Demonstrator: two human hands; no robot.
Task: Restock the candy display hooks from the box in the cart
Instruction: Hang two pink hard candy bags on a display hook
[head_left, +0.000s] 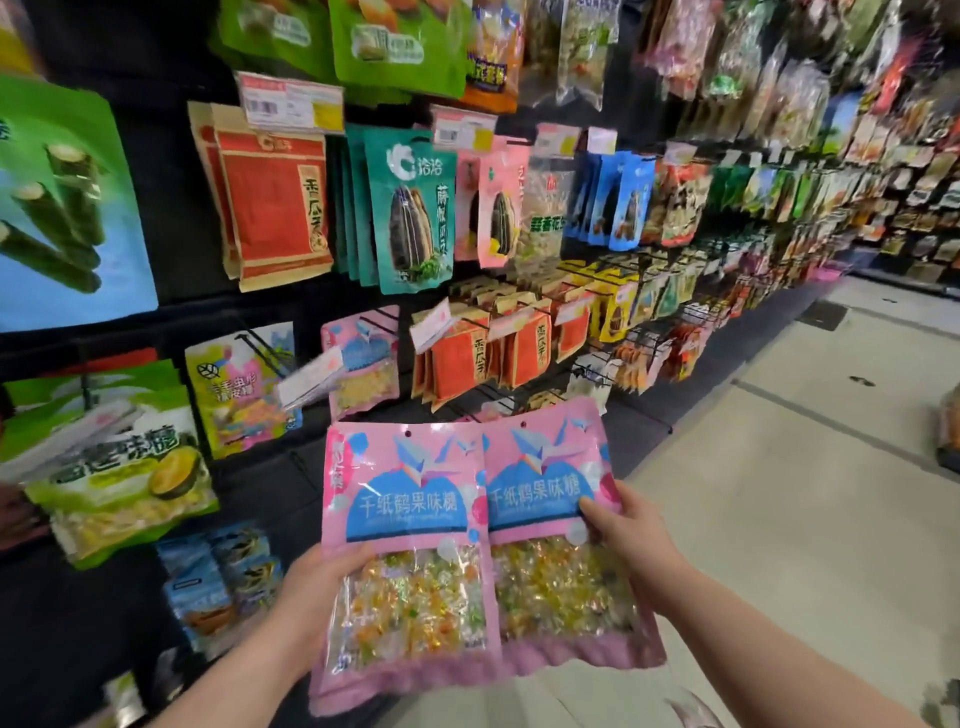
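I hold two pink candy bags side by side in front of the display wall. My left hand (317, 597) grips the left pink bag (405, 519) at its left edge, with more bags stacked behind it. My right hand (631, 540) grips the right pink bag (550, 519) at its right edge, thumb on the front. Both bags stand upright, with hang holes at the top and wrapped candies showing through clear windows. A matching pink bag (363, 358) hangs on a hook (311, 374) just above, behind a white price tag. The box and the cart are out of view.
The black wall on the left carries rows of hooks with snack bags: red seed bags (275, 208), teal seed bags (410, 208), green candy bags (119, 467) and a yellow-green bag (239, 389). The aisle floor (779, 467) stretches away on the right.
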